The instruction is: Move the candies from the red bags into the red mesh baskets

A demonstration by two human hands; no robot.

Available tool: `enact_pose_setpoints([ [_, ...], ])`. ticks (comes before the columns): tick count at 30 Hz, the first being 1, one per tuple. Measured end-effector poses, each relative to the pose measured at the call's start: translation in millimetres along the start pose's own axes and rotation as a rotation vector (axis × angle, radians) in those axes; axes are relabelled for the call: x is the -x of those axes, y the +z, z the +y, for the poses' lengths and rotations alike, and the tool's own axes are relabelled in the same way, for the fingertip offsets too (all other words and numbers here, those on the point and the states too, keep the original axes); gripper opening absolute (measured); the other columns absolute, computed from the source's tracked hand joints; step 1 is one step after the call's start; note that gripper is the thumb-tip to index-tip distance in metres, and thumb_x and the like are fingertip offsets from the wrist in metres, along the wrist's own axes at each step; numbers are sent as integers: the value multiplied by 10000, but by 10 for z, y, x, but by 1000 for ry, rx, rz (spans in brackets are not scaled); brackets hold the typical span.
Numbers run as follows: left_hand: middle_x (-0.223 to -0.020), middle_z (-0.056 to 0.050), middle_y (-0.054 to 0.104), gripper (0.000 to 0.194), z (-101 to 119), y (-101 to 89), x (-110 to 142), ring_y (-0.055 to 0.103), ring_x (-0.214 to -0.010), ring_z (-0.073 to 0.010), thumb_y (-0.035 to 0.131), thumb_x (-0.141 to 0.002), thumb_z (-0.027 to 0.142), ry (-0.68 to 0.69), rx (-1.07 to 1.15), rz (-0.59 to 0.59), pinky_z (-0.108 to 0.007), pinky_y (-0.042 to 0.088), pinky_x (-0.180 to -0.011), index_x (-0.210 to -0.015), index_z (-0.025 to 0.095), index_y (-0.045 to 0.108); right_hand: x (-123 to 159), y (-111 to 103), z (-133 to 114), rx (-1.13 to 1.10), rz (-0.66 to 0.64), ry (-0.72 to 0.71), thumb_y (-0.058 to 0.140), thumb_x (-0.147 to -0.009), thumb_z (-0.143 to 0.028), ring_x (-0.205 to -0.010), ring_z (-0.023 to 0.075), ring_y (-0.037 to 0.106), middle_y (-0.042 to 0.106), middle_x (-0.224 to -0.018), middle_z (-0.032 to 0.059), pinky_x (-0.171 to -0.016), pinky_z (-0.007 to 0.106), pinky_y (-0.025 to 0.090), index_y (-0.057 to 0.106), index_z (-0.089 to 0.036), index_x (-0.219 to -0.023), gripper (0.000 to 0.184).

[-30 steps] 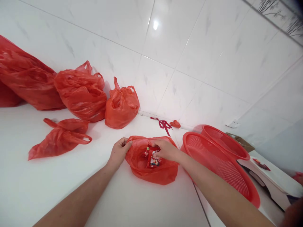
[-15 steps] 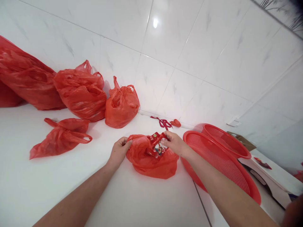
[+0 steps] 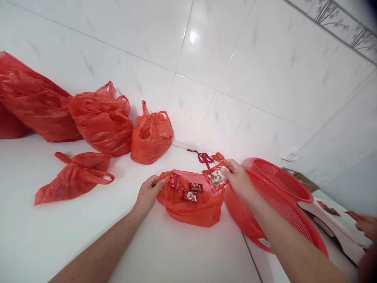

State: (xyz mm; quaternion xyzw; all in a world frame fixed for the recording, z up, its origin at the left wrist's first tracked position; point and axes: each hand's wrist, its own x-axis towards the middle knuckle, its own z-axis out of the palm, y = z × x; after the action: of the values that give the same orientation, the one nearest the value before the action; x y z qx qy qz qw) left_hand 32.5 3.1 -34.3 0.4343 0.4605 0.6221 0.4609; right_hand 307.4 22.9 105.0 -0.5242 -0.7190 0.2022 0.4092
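Your left hand [image 3: 147, 194] was pinched narrow on the nine o'clock rim of the open red bag [image 3: 194, 218], a grip that probably steadied the thin plastic and held the mouth wide. Your right hand [image 3: 237, 179] held a printed packet [image 3: 216, 177] by its right edge, between thumb and fingers, at the bag's two o'clock side; that edge hold left most of the printed face uncovered. Whether the packet touched the rim, I cannot tell. The bag sat on the white table [image 3: 141, 251] right in front of you, likely for easy reach by both hands. Inside it, small packets [image 3: 190, 196] lay near the centre, with another towards ten o'clock. From the bag, a red basket [image 3: 246, 222] stood close at three o'clock, a ribbon [image 3: 204, 158] lay at twelve, and a filled red bag [image 3: 151, 139] sat at eleven, near the wall [image 3: 188, 106], which perhaps helped it stay upright.
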Motion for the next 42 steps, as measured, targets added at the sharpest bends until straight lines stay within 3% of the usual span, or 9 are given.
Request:
enact_pose_setpoints([
  [5, -614, 40, 554, 299, 16, 5, 13, 476, -545, -110, 632, -732, 474, 0, -12, -5, -216, 370, -510, -722, 183, 562, 120, -497, 171, -149, 160, 168, 598, -749, -405, -692, 176, 620, 653, -825, 27, -619, 287, 493, 539, -213, -957, 289],
  [8, -643, 34, 575, 308, 34, 4, 25, 492, -559, -116, 635, -726, 485, 4, -36, -18, -215, 376, -512, -756, 182, 584, 214, -597, 251, -170, 235, 268, 625, -727, -417, -591, 145, 581, 639, -747, -1, -505, 238, 443, 560, -214, -965, 320],
  [11, -652, 33, 601, 312, 54, 1, 38, 513, -570, -123, 636, -722, 495, 4, -57, -19, -219, 390, -529, -758, 188, 593, 253, -480, 236, -184, 243, 308, 626, -723, -416, -549, 129, 556, 628, -702, -12, -455, 215, 409, 567, -205, -931, 302],
  [14, -657, 31, 608, 302, 59, -3, 42, 528, -589, -125, 628, -740, 491, 12, -79, -20, -220, 404, -553, -760, 192, 592, 252, -201, 132, -244, 147, 305, 604, -748, -401, -584, 137, 582, 637, -739, 0, -454, 212, 420, 554, -198, -941, 284],
  [19, -669, 23, 619, 303, 1, -8, 22, 538, -586, -125, 624, -751, 488, 34, -57, -32, -219, 410, -549, -775, 188, 590, 257, 258, 18, -292, -100, 390, 565, -804, -402, -798, 182, 648, 657, -941, 39, -646, 300, 523, 428, -231, -1226, 476],
  [26, -634, 33, 611, 296, -3, 4, 0, 527, -565, -117, 651, -728, 474, 30, 26, -23, -213, 405, -546, -750, 185, 595, 552, 378, 79, 297, -503, 105, 528, -807, -263, -1003, 224, 602, 648, -1102, 46, -857, 353, 445, 598, -245, -1136, 336],
  [31, -625, 34, 613, 307, 93, 16, 36, 524, -545, -119, 664, -703, 485, -1, 72, -15, -218, 403, -532, -736, 186, 597, 934, 333, 138, 529, -610, 30, 526, -808, -227, -990, 218, 597, 651, -1079, 45, -840, 315, 422, 641, -247, -1085, 301],
  [39, -724, 5, 642, 286, 120, 39, 79, 575, -646, -147, 630, -751, 462, 27, 80, -48, -239, 446, -597, -837, 189, 615, 1237, 478, 254, 784, -476, -126, 512, -799, -79, -823, 162, 568, 594, -905, 23, -684, 253, 393, 621, -196, -819, 161],
  [42, -768, -8, 658, 301, 210, 8, 98, 589, -698, -159, 648, -732, 443, 58, 93, 14, -250, 461, -646, -890, 187, 633, 1354, 481, 233, 897, -375, -194, 516, -796, -34, -788, 170, 551, 594, -854, 27, -661, 272, 380, 604, -187, -781, 177],
])
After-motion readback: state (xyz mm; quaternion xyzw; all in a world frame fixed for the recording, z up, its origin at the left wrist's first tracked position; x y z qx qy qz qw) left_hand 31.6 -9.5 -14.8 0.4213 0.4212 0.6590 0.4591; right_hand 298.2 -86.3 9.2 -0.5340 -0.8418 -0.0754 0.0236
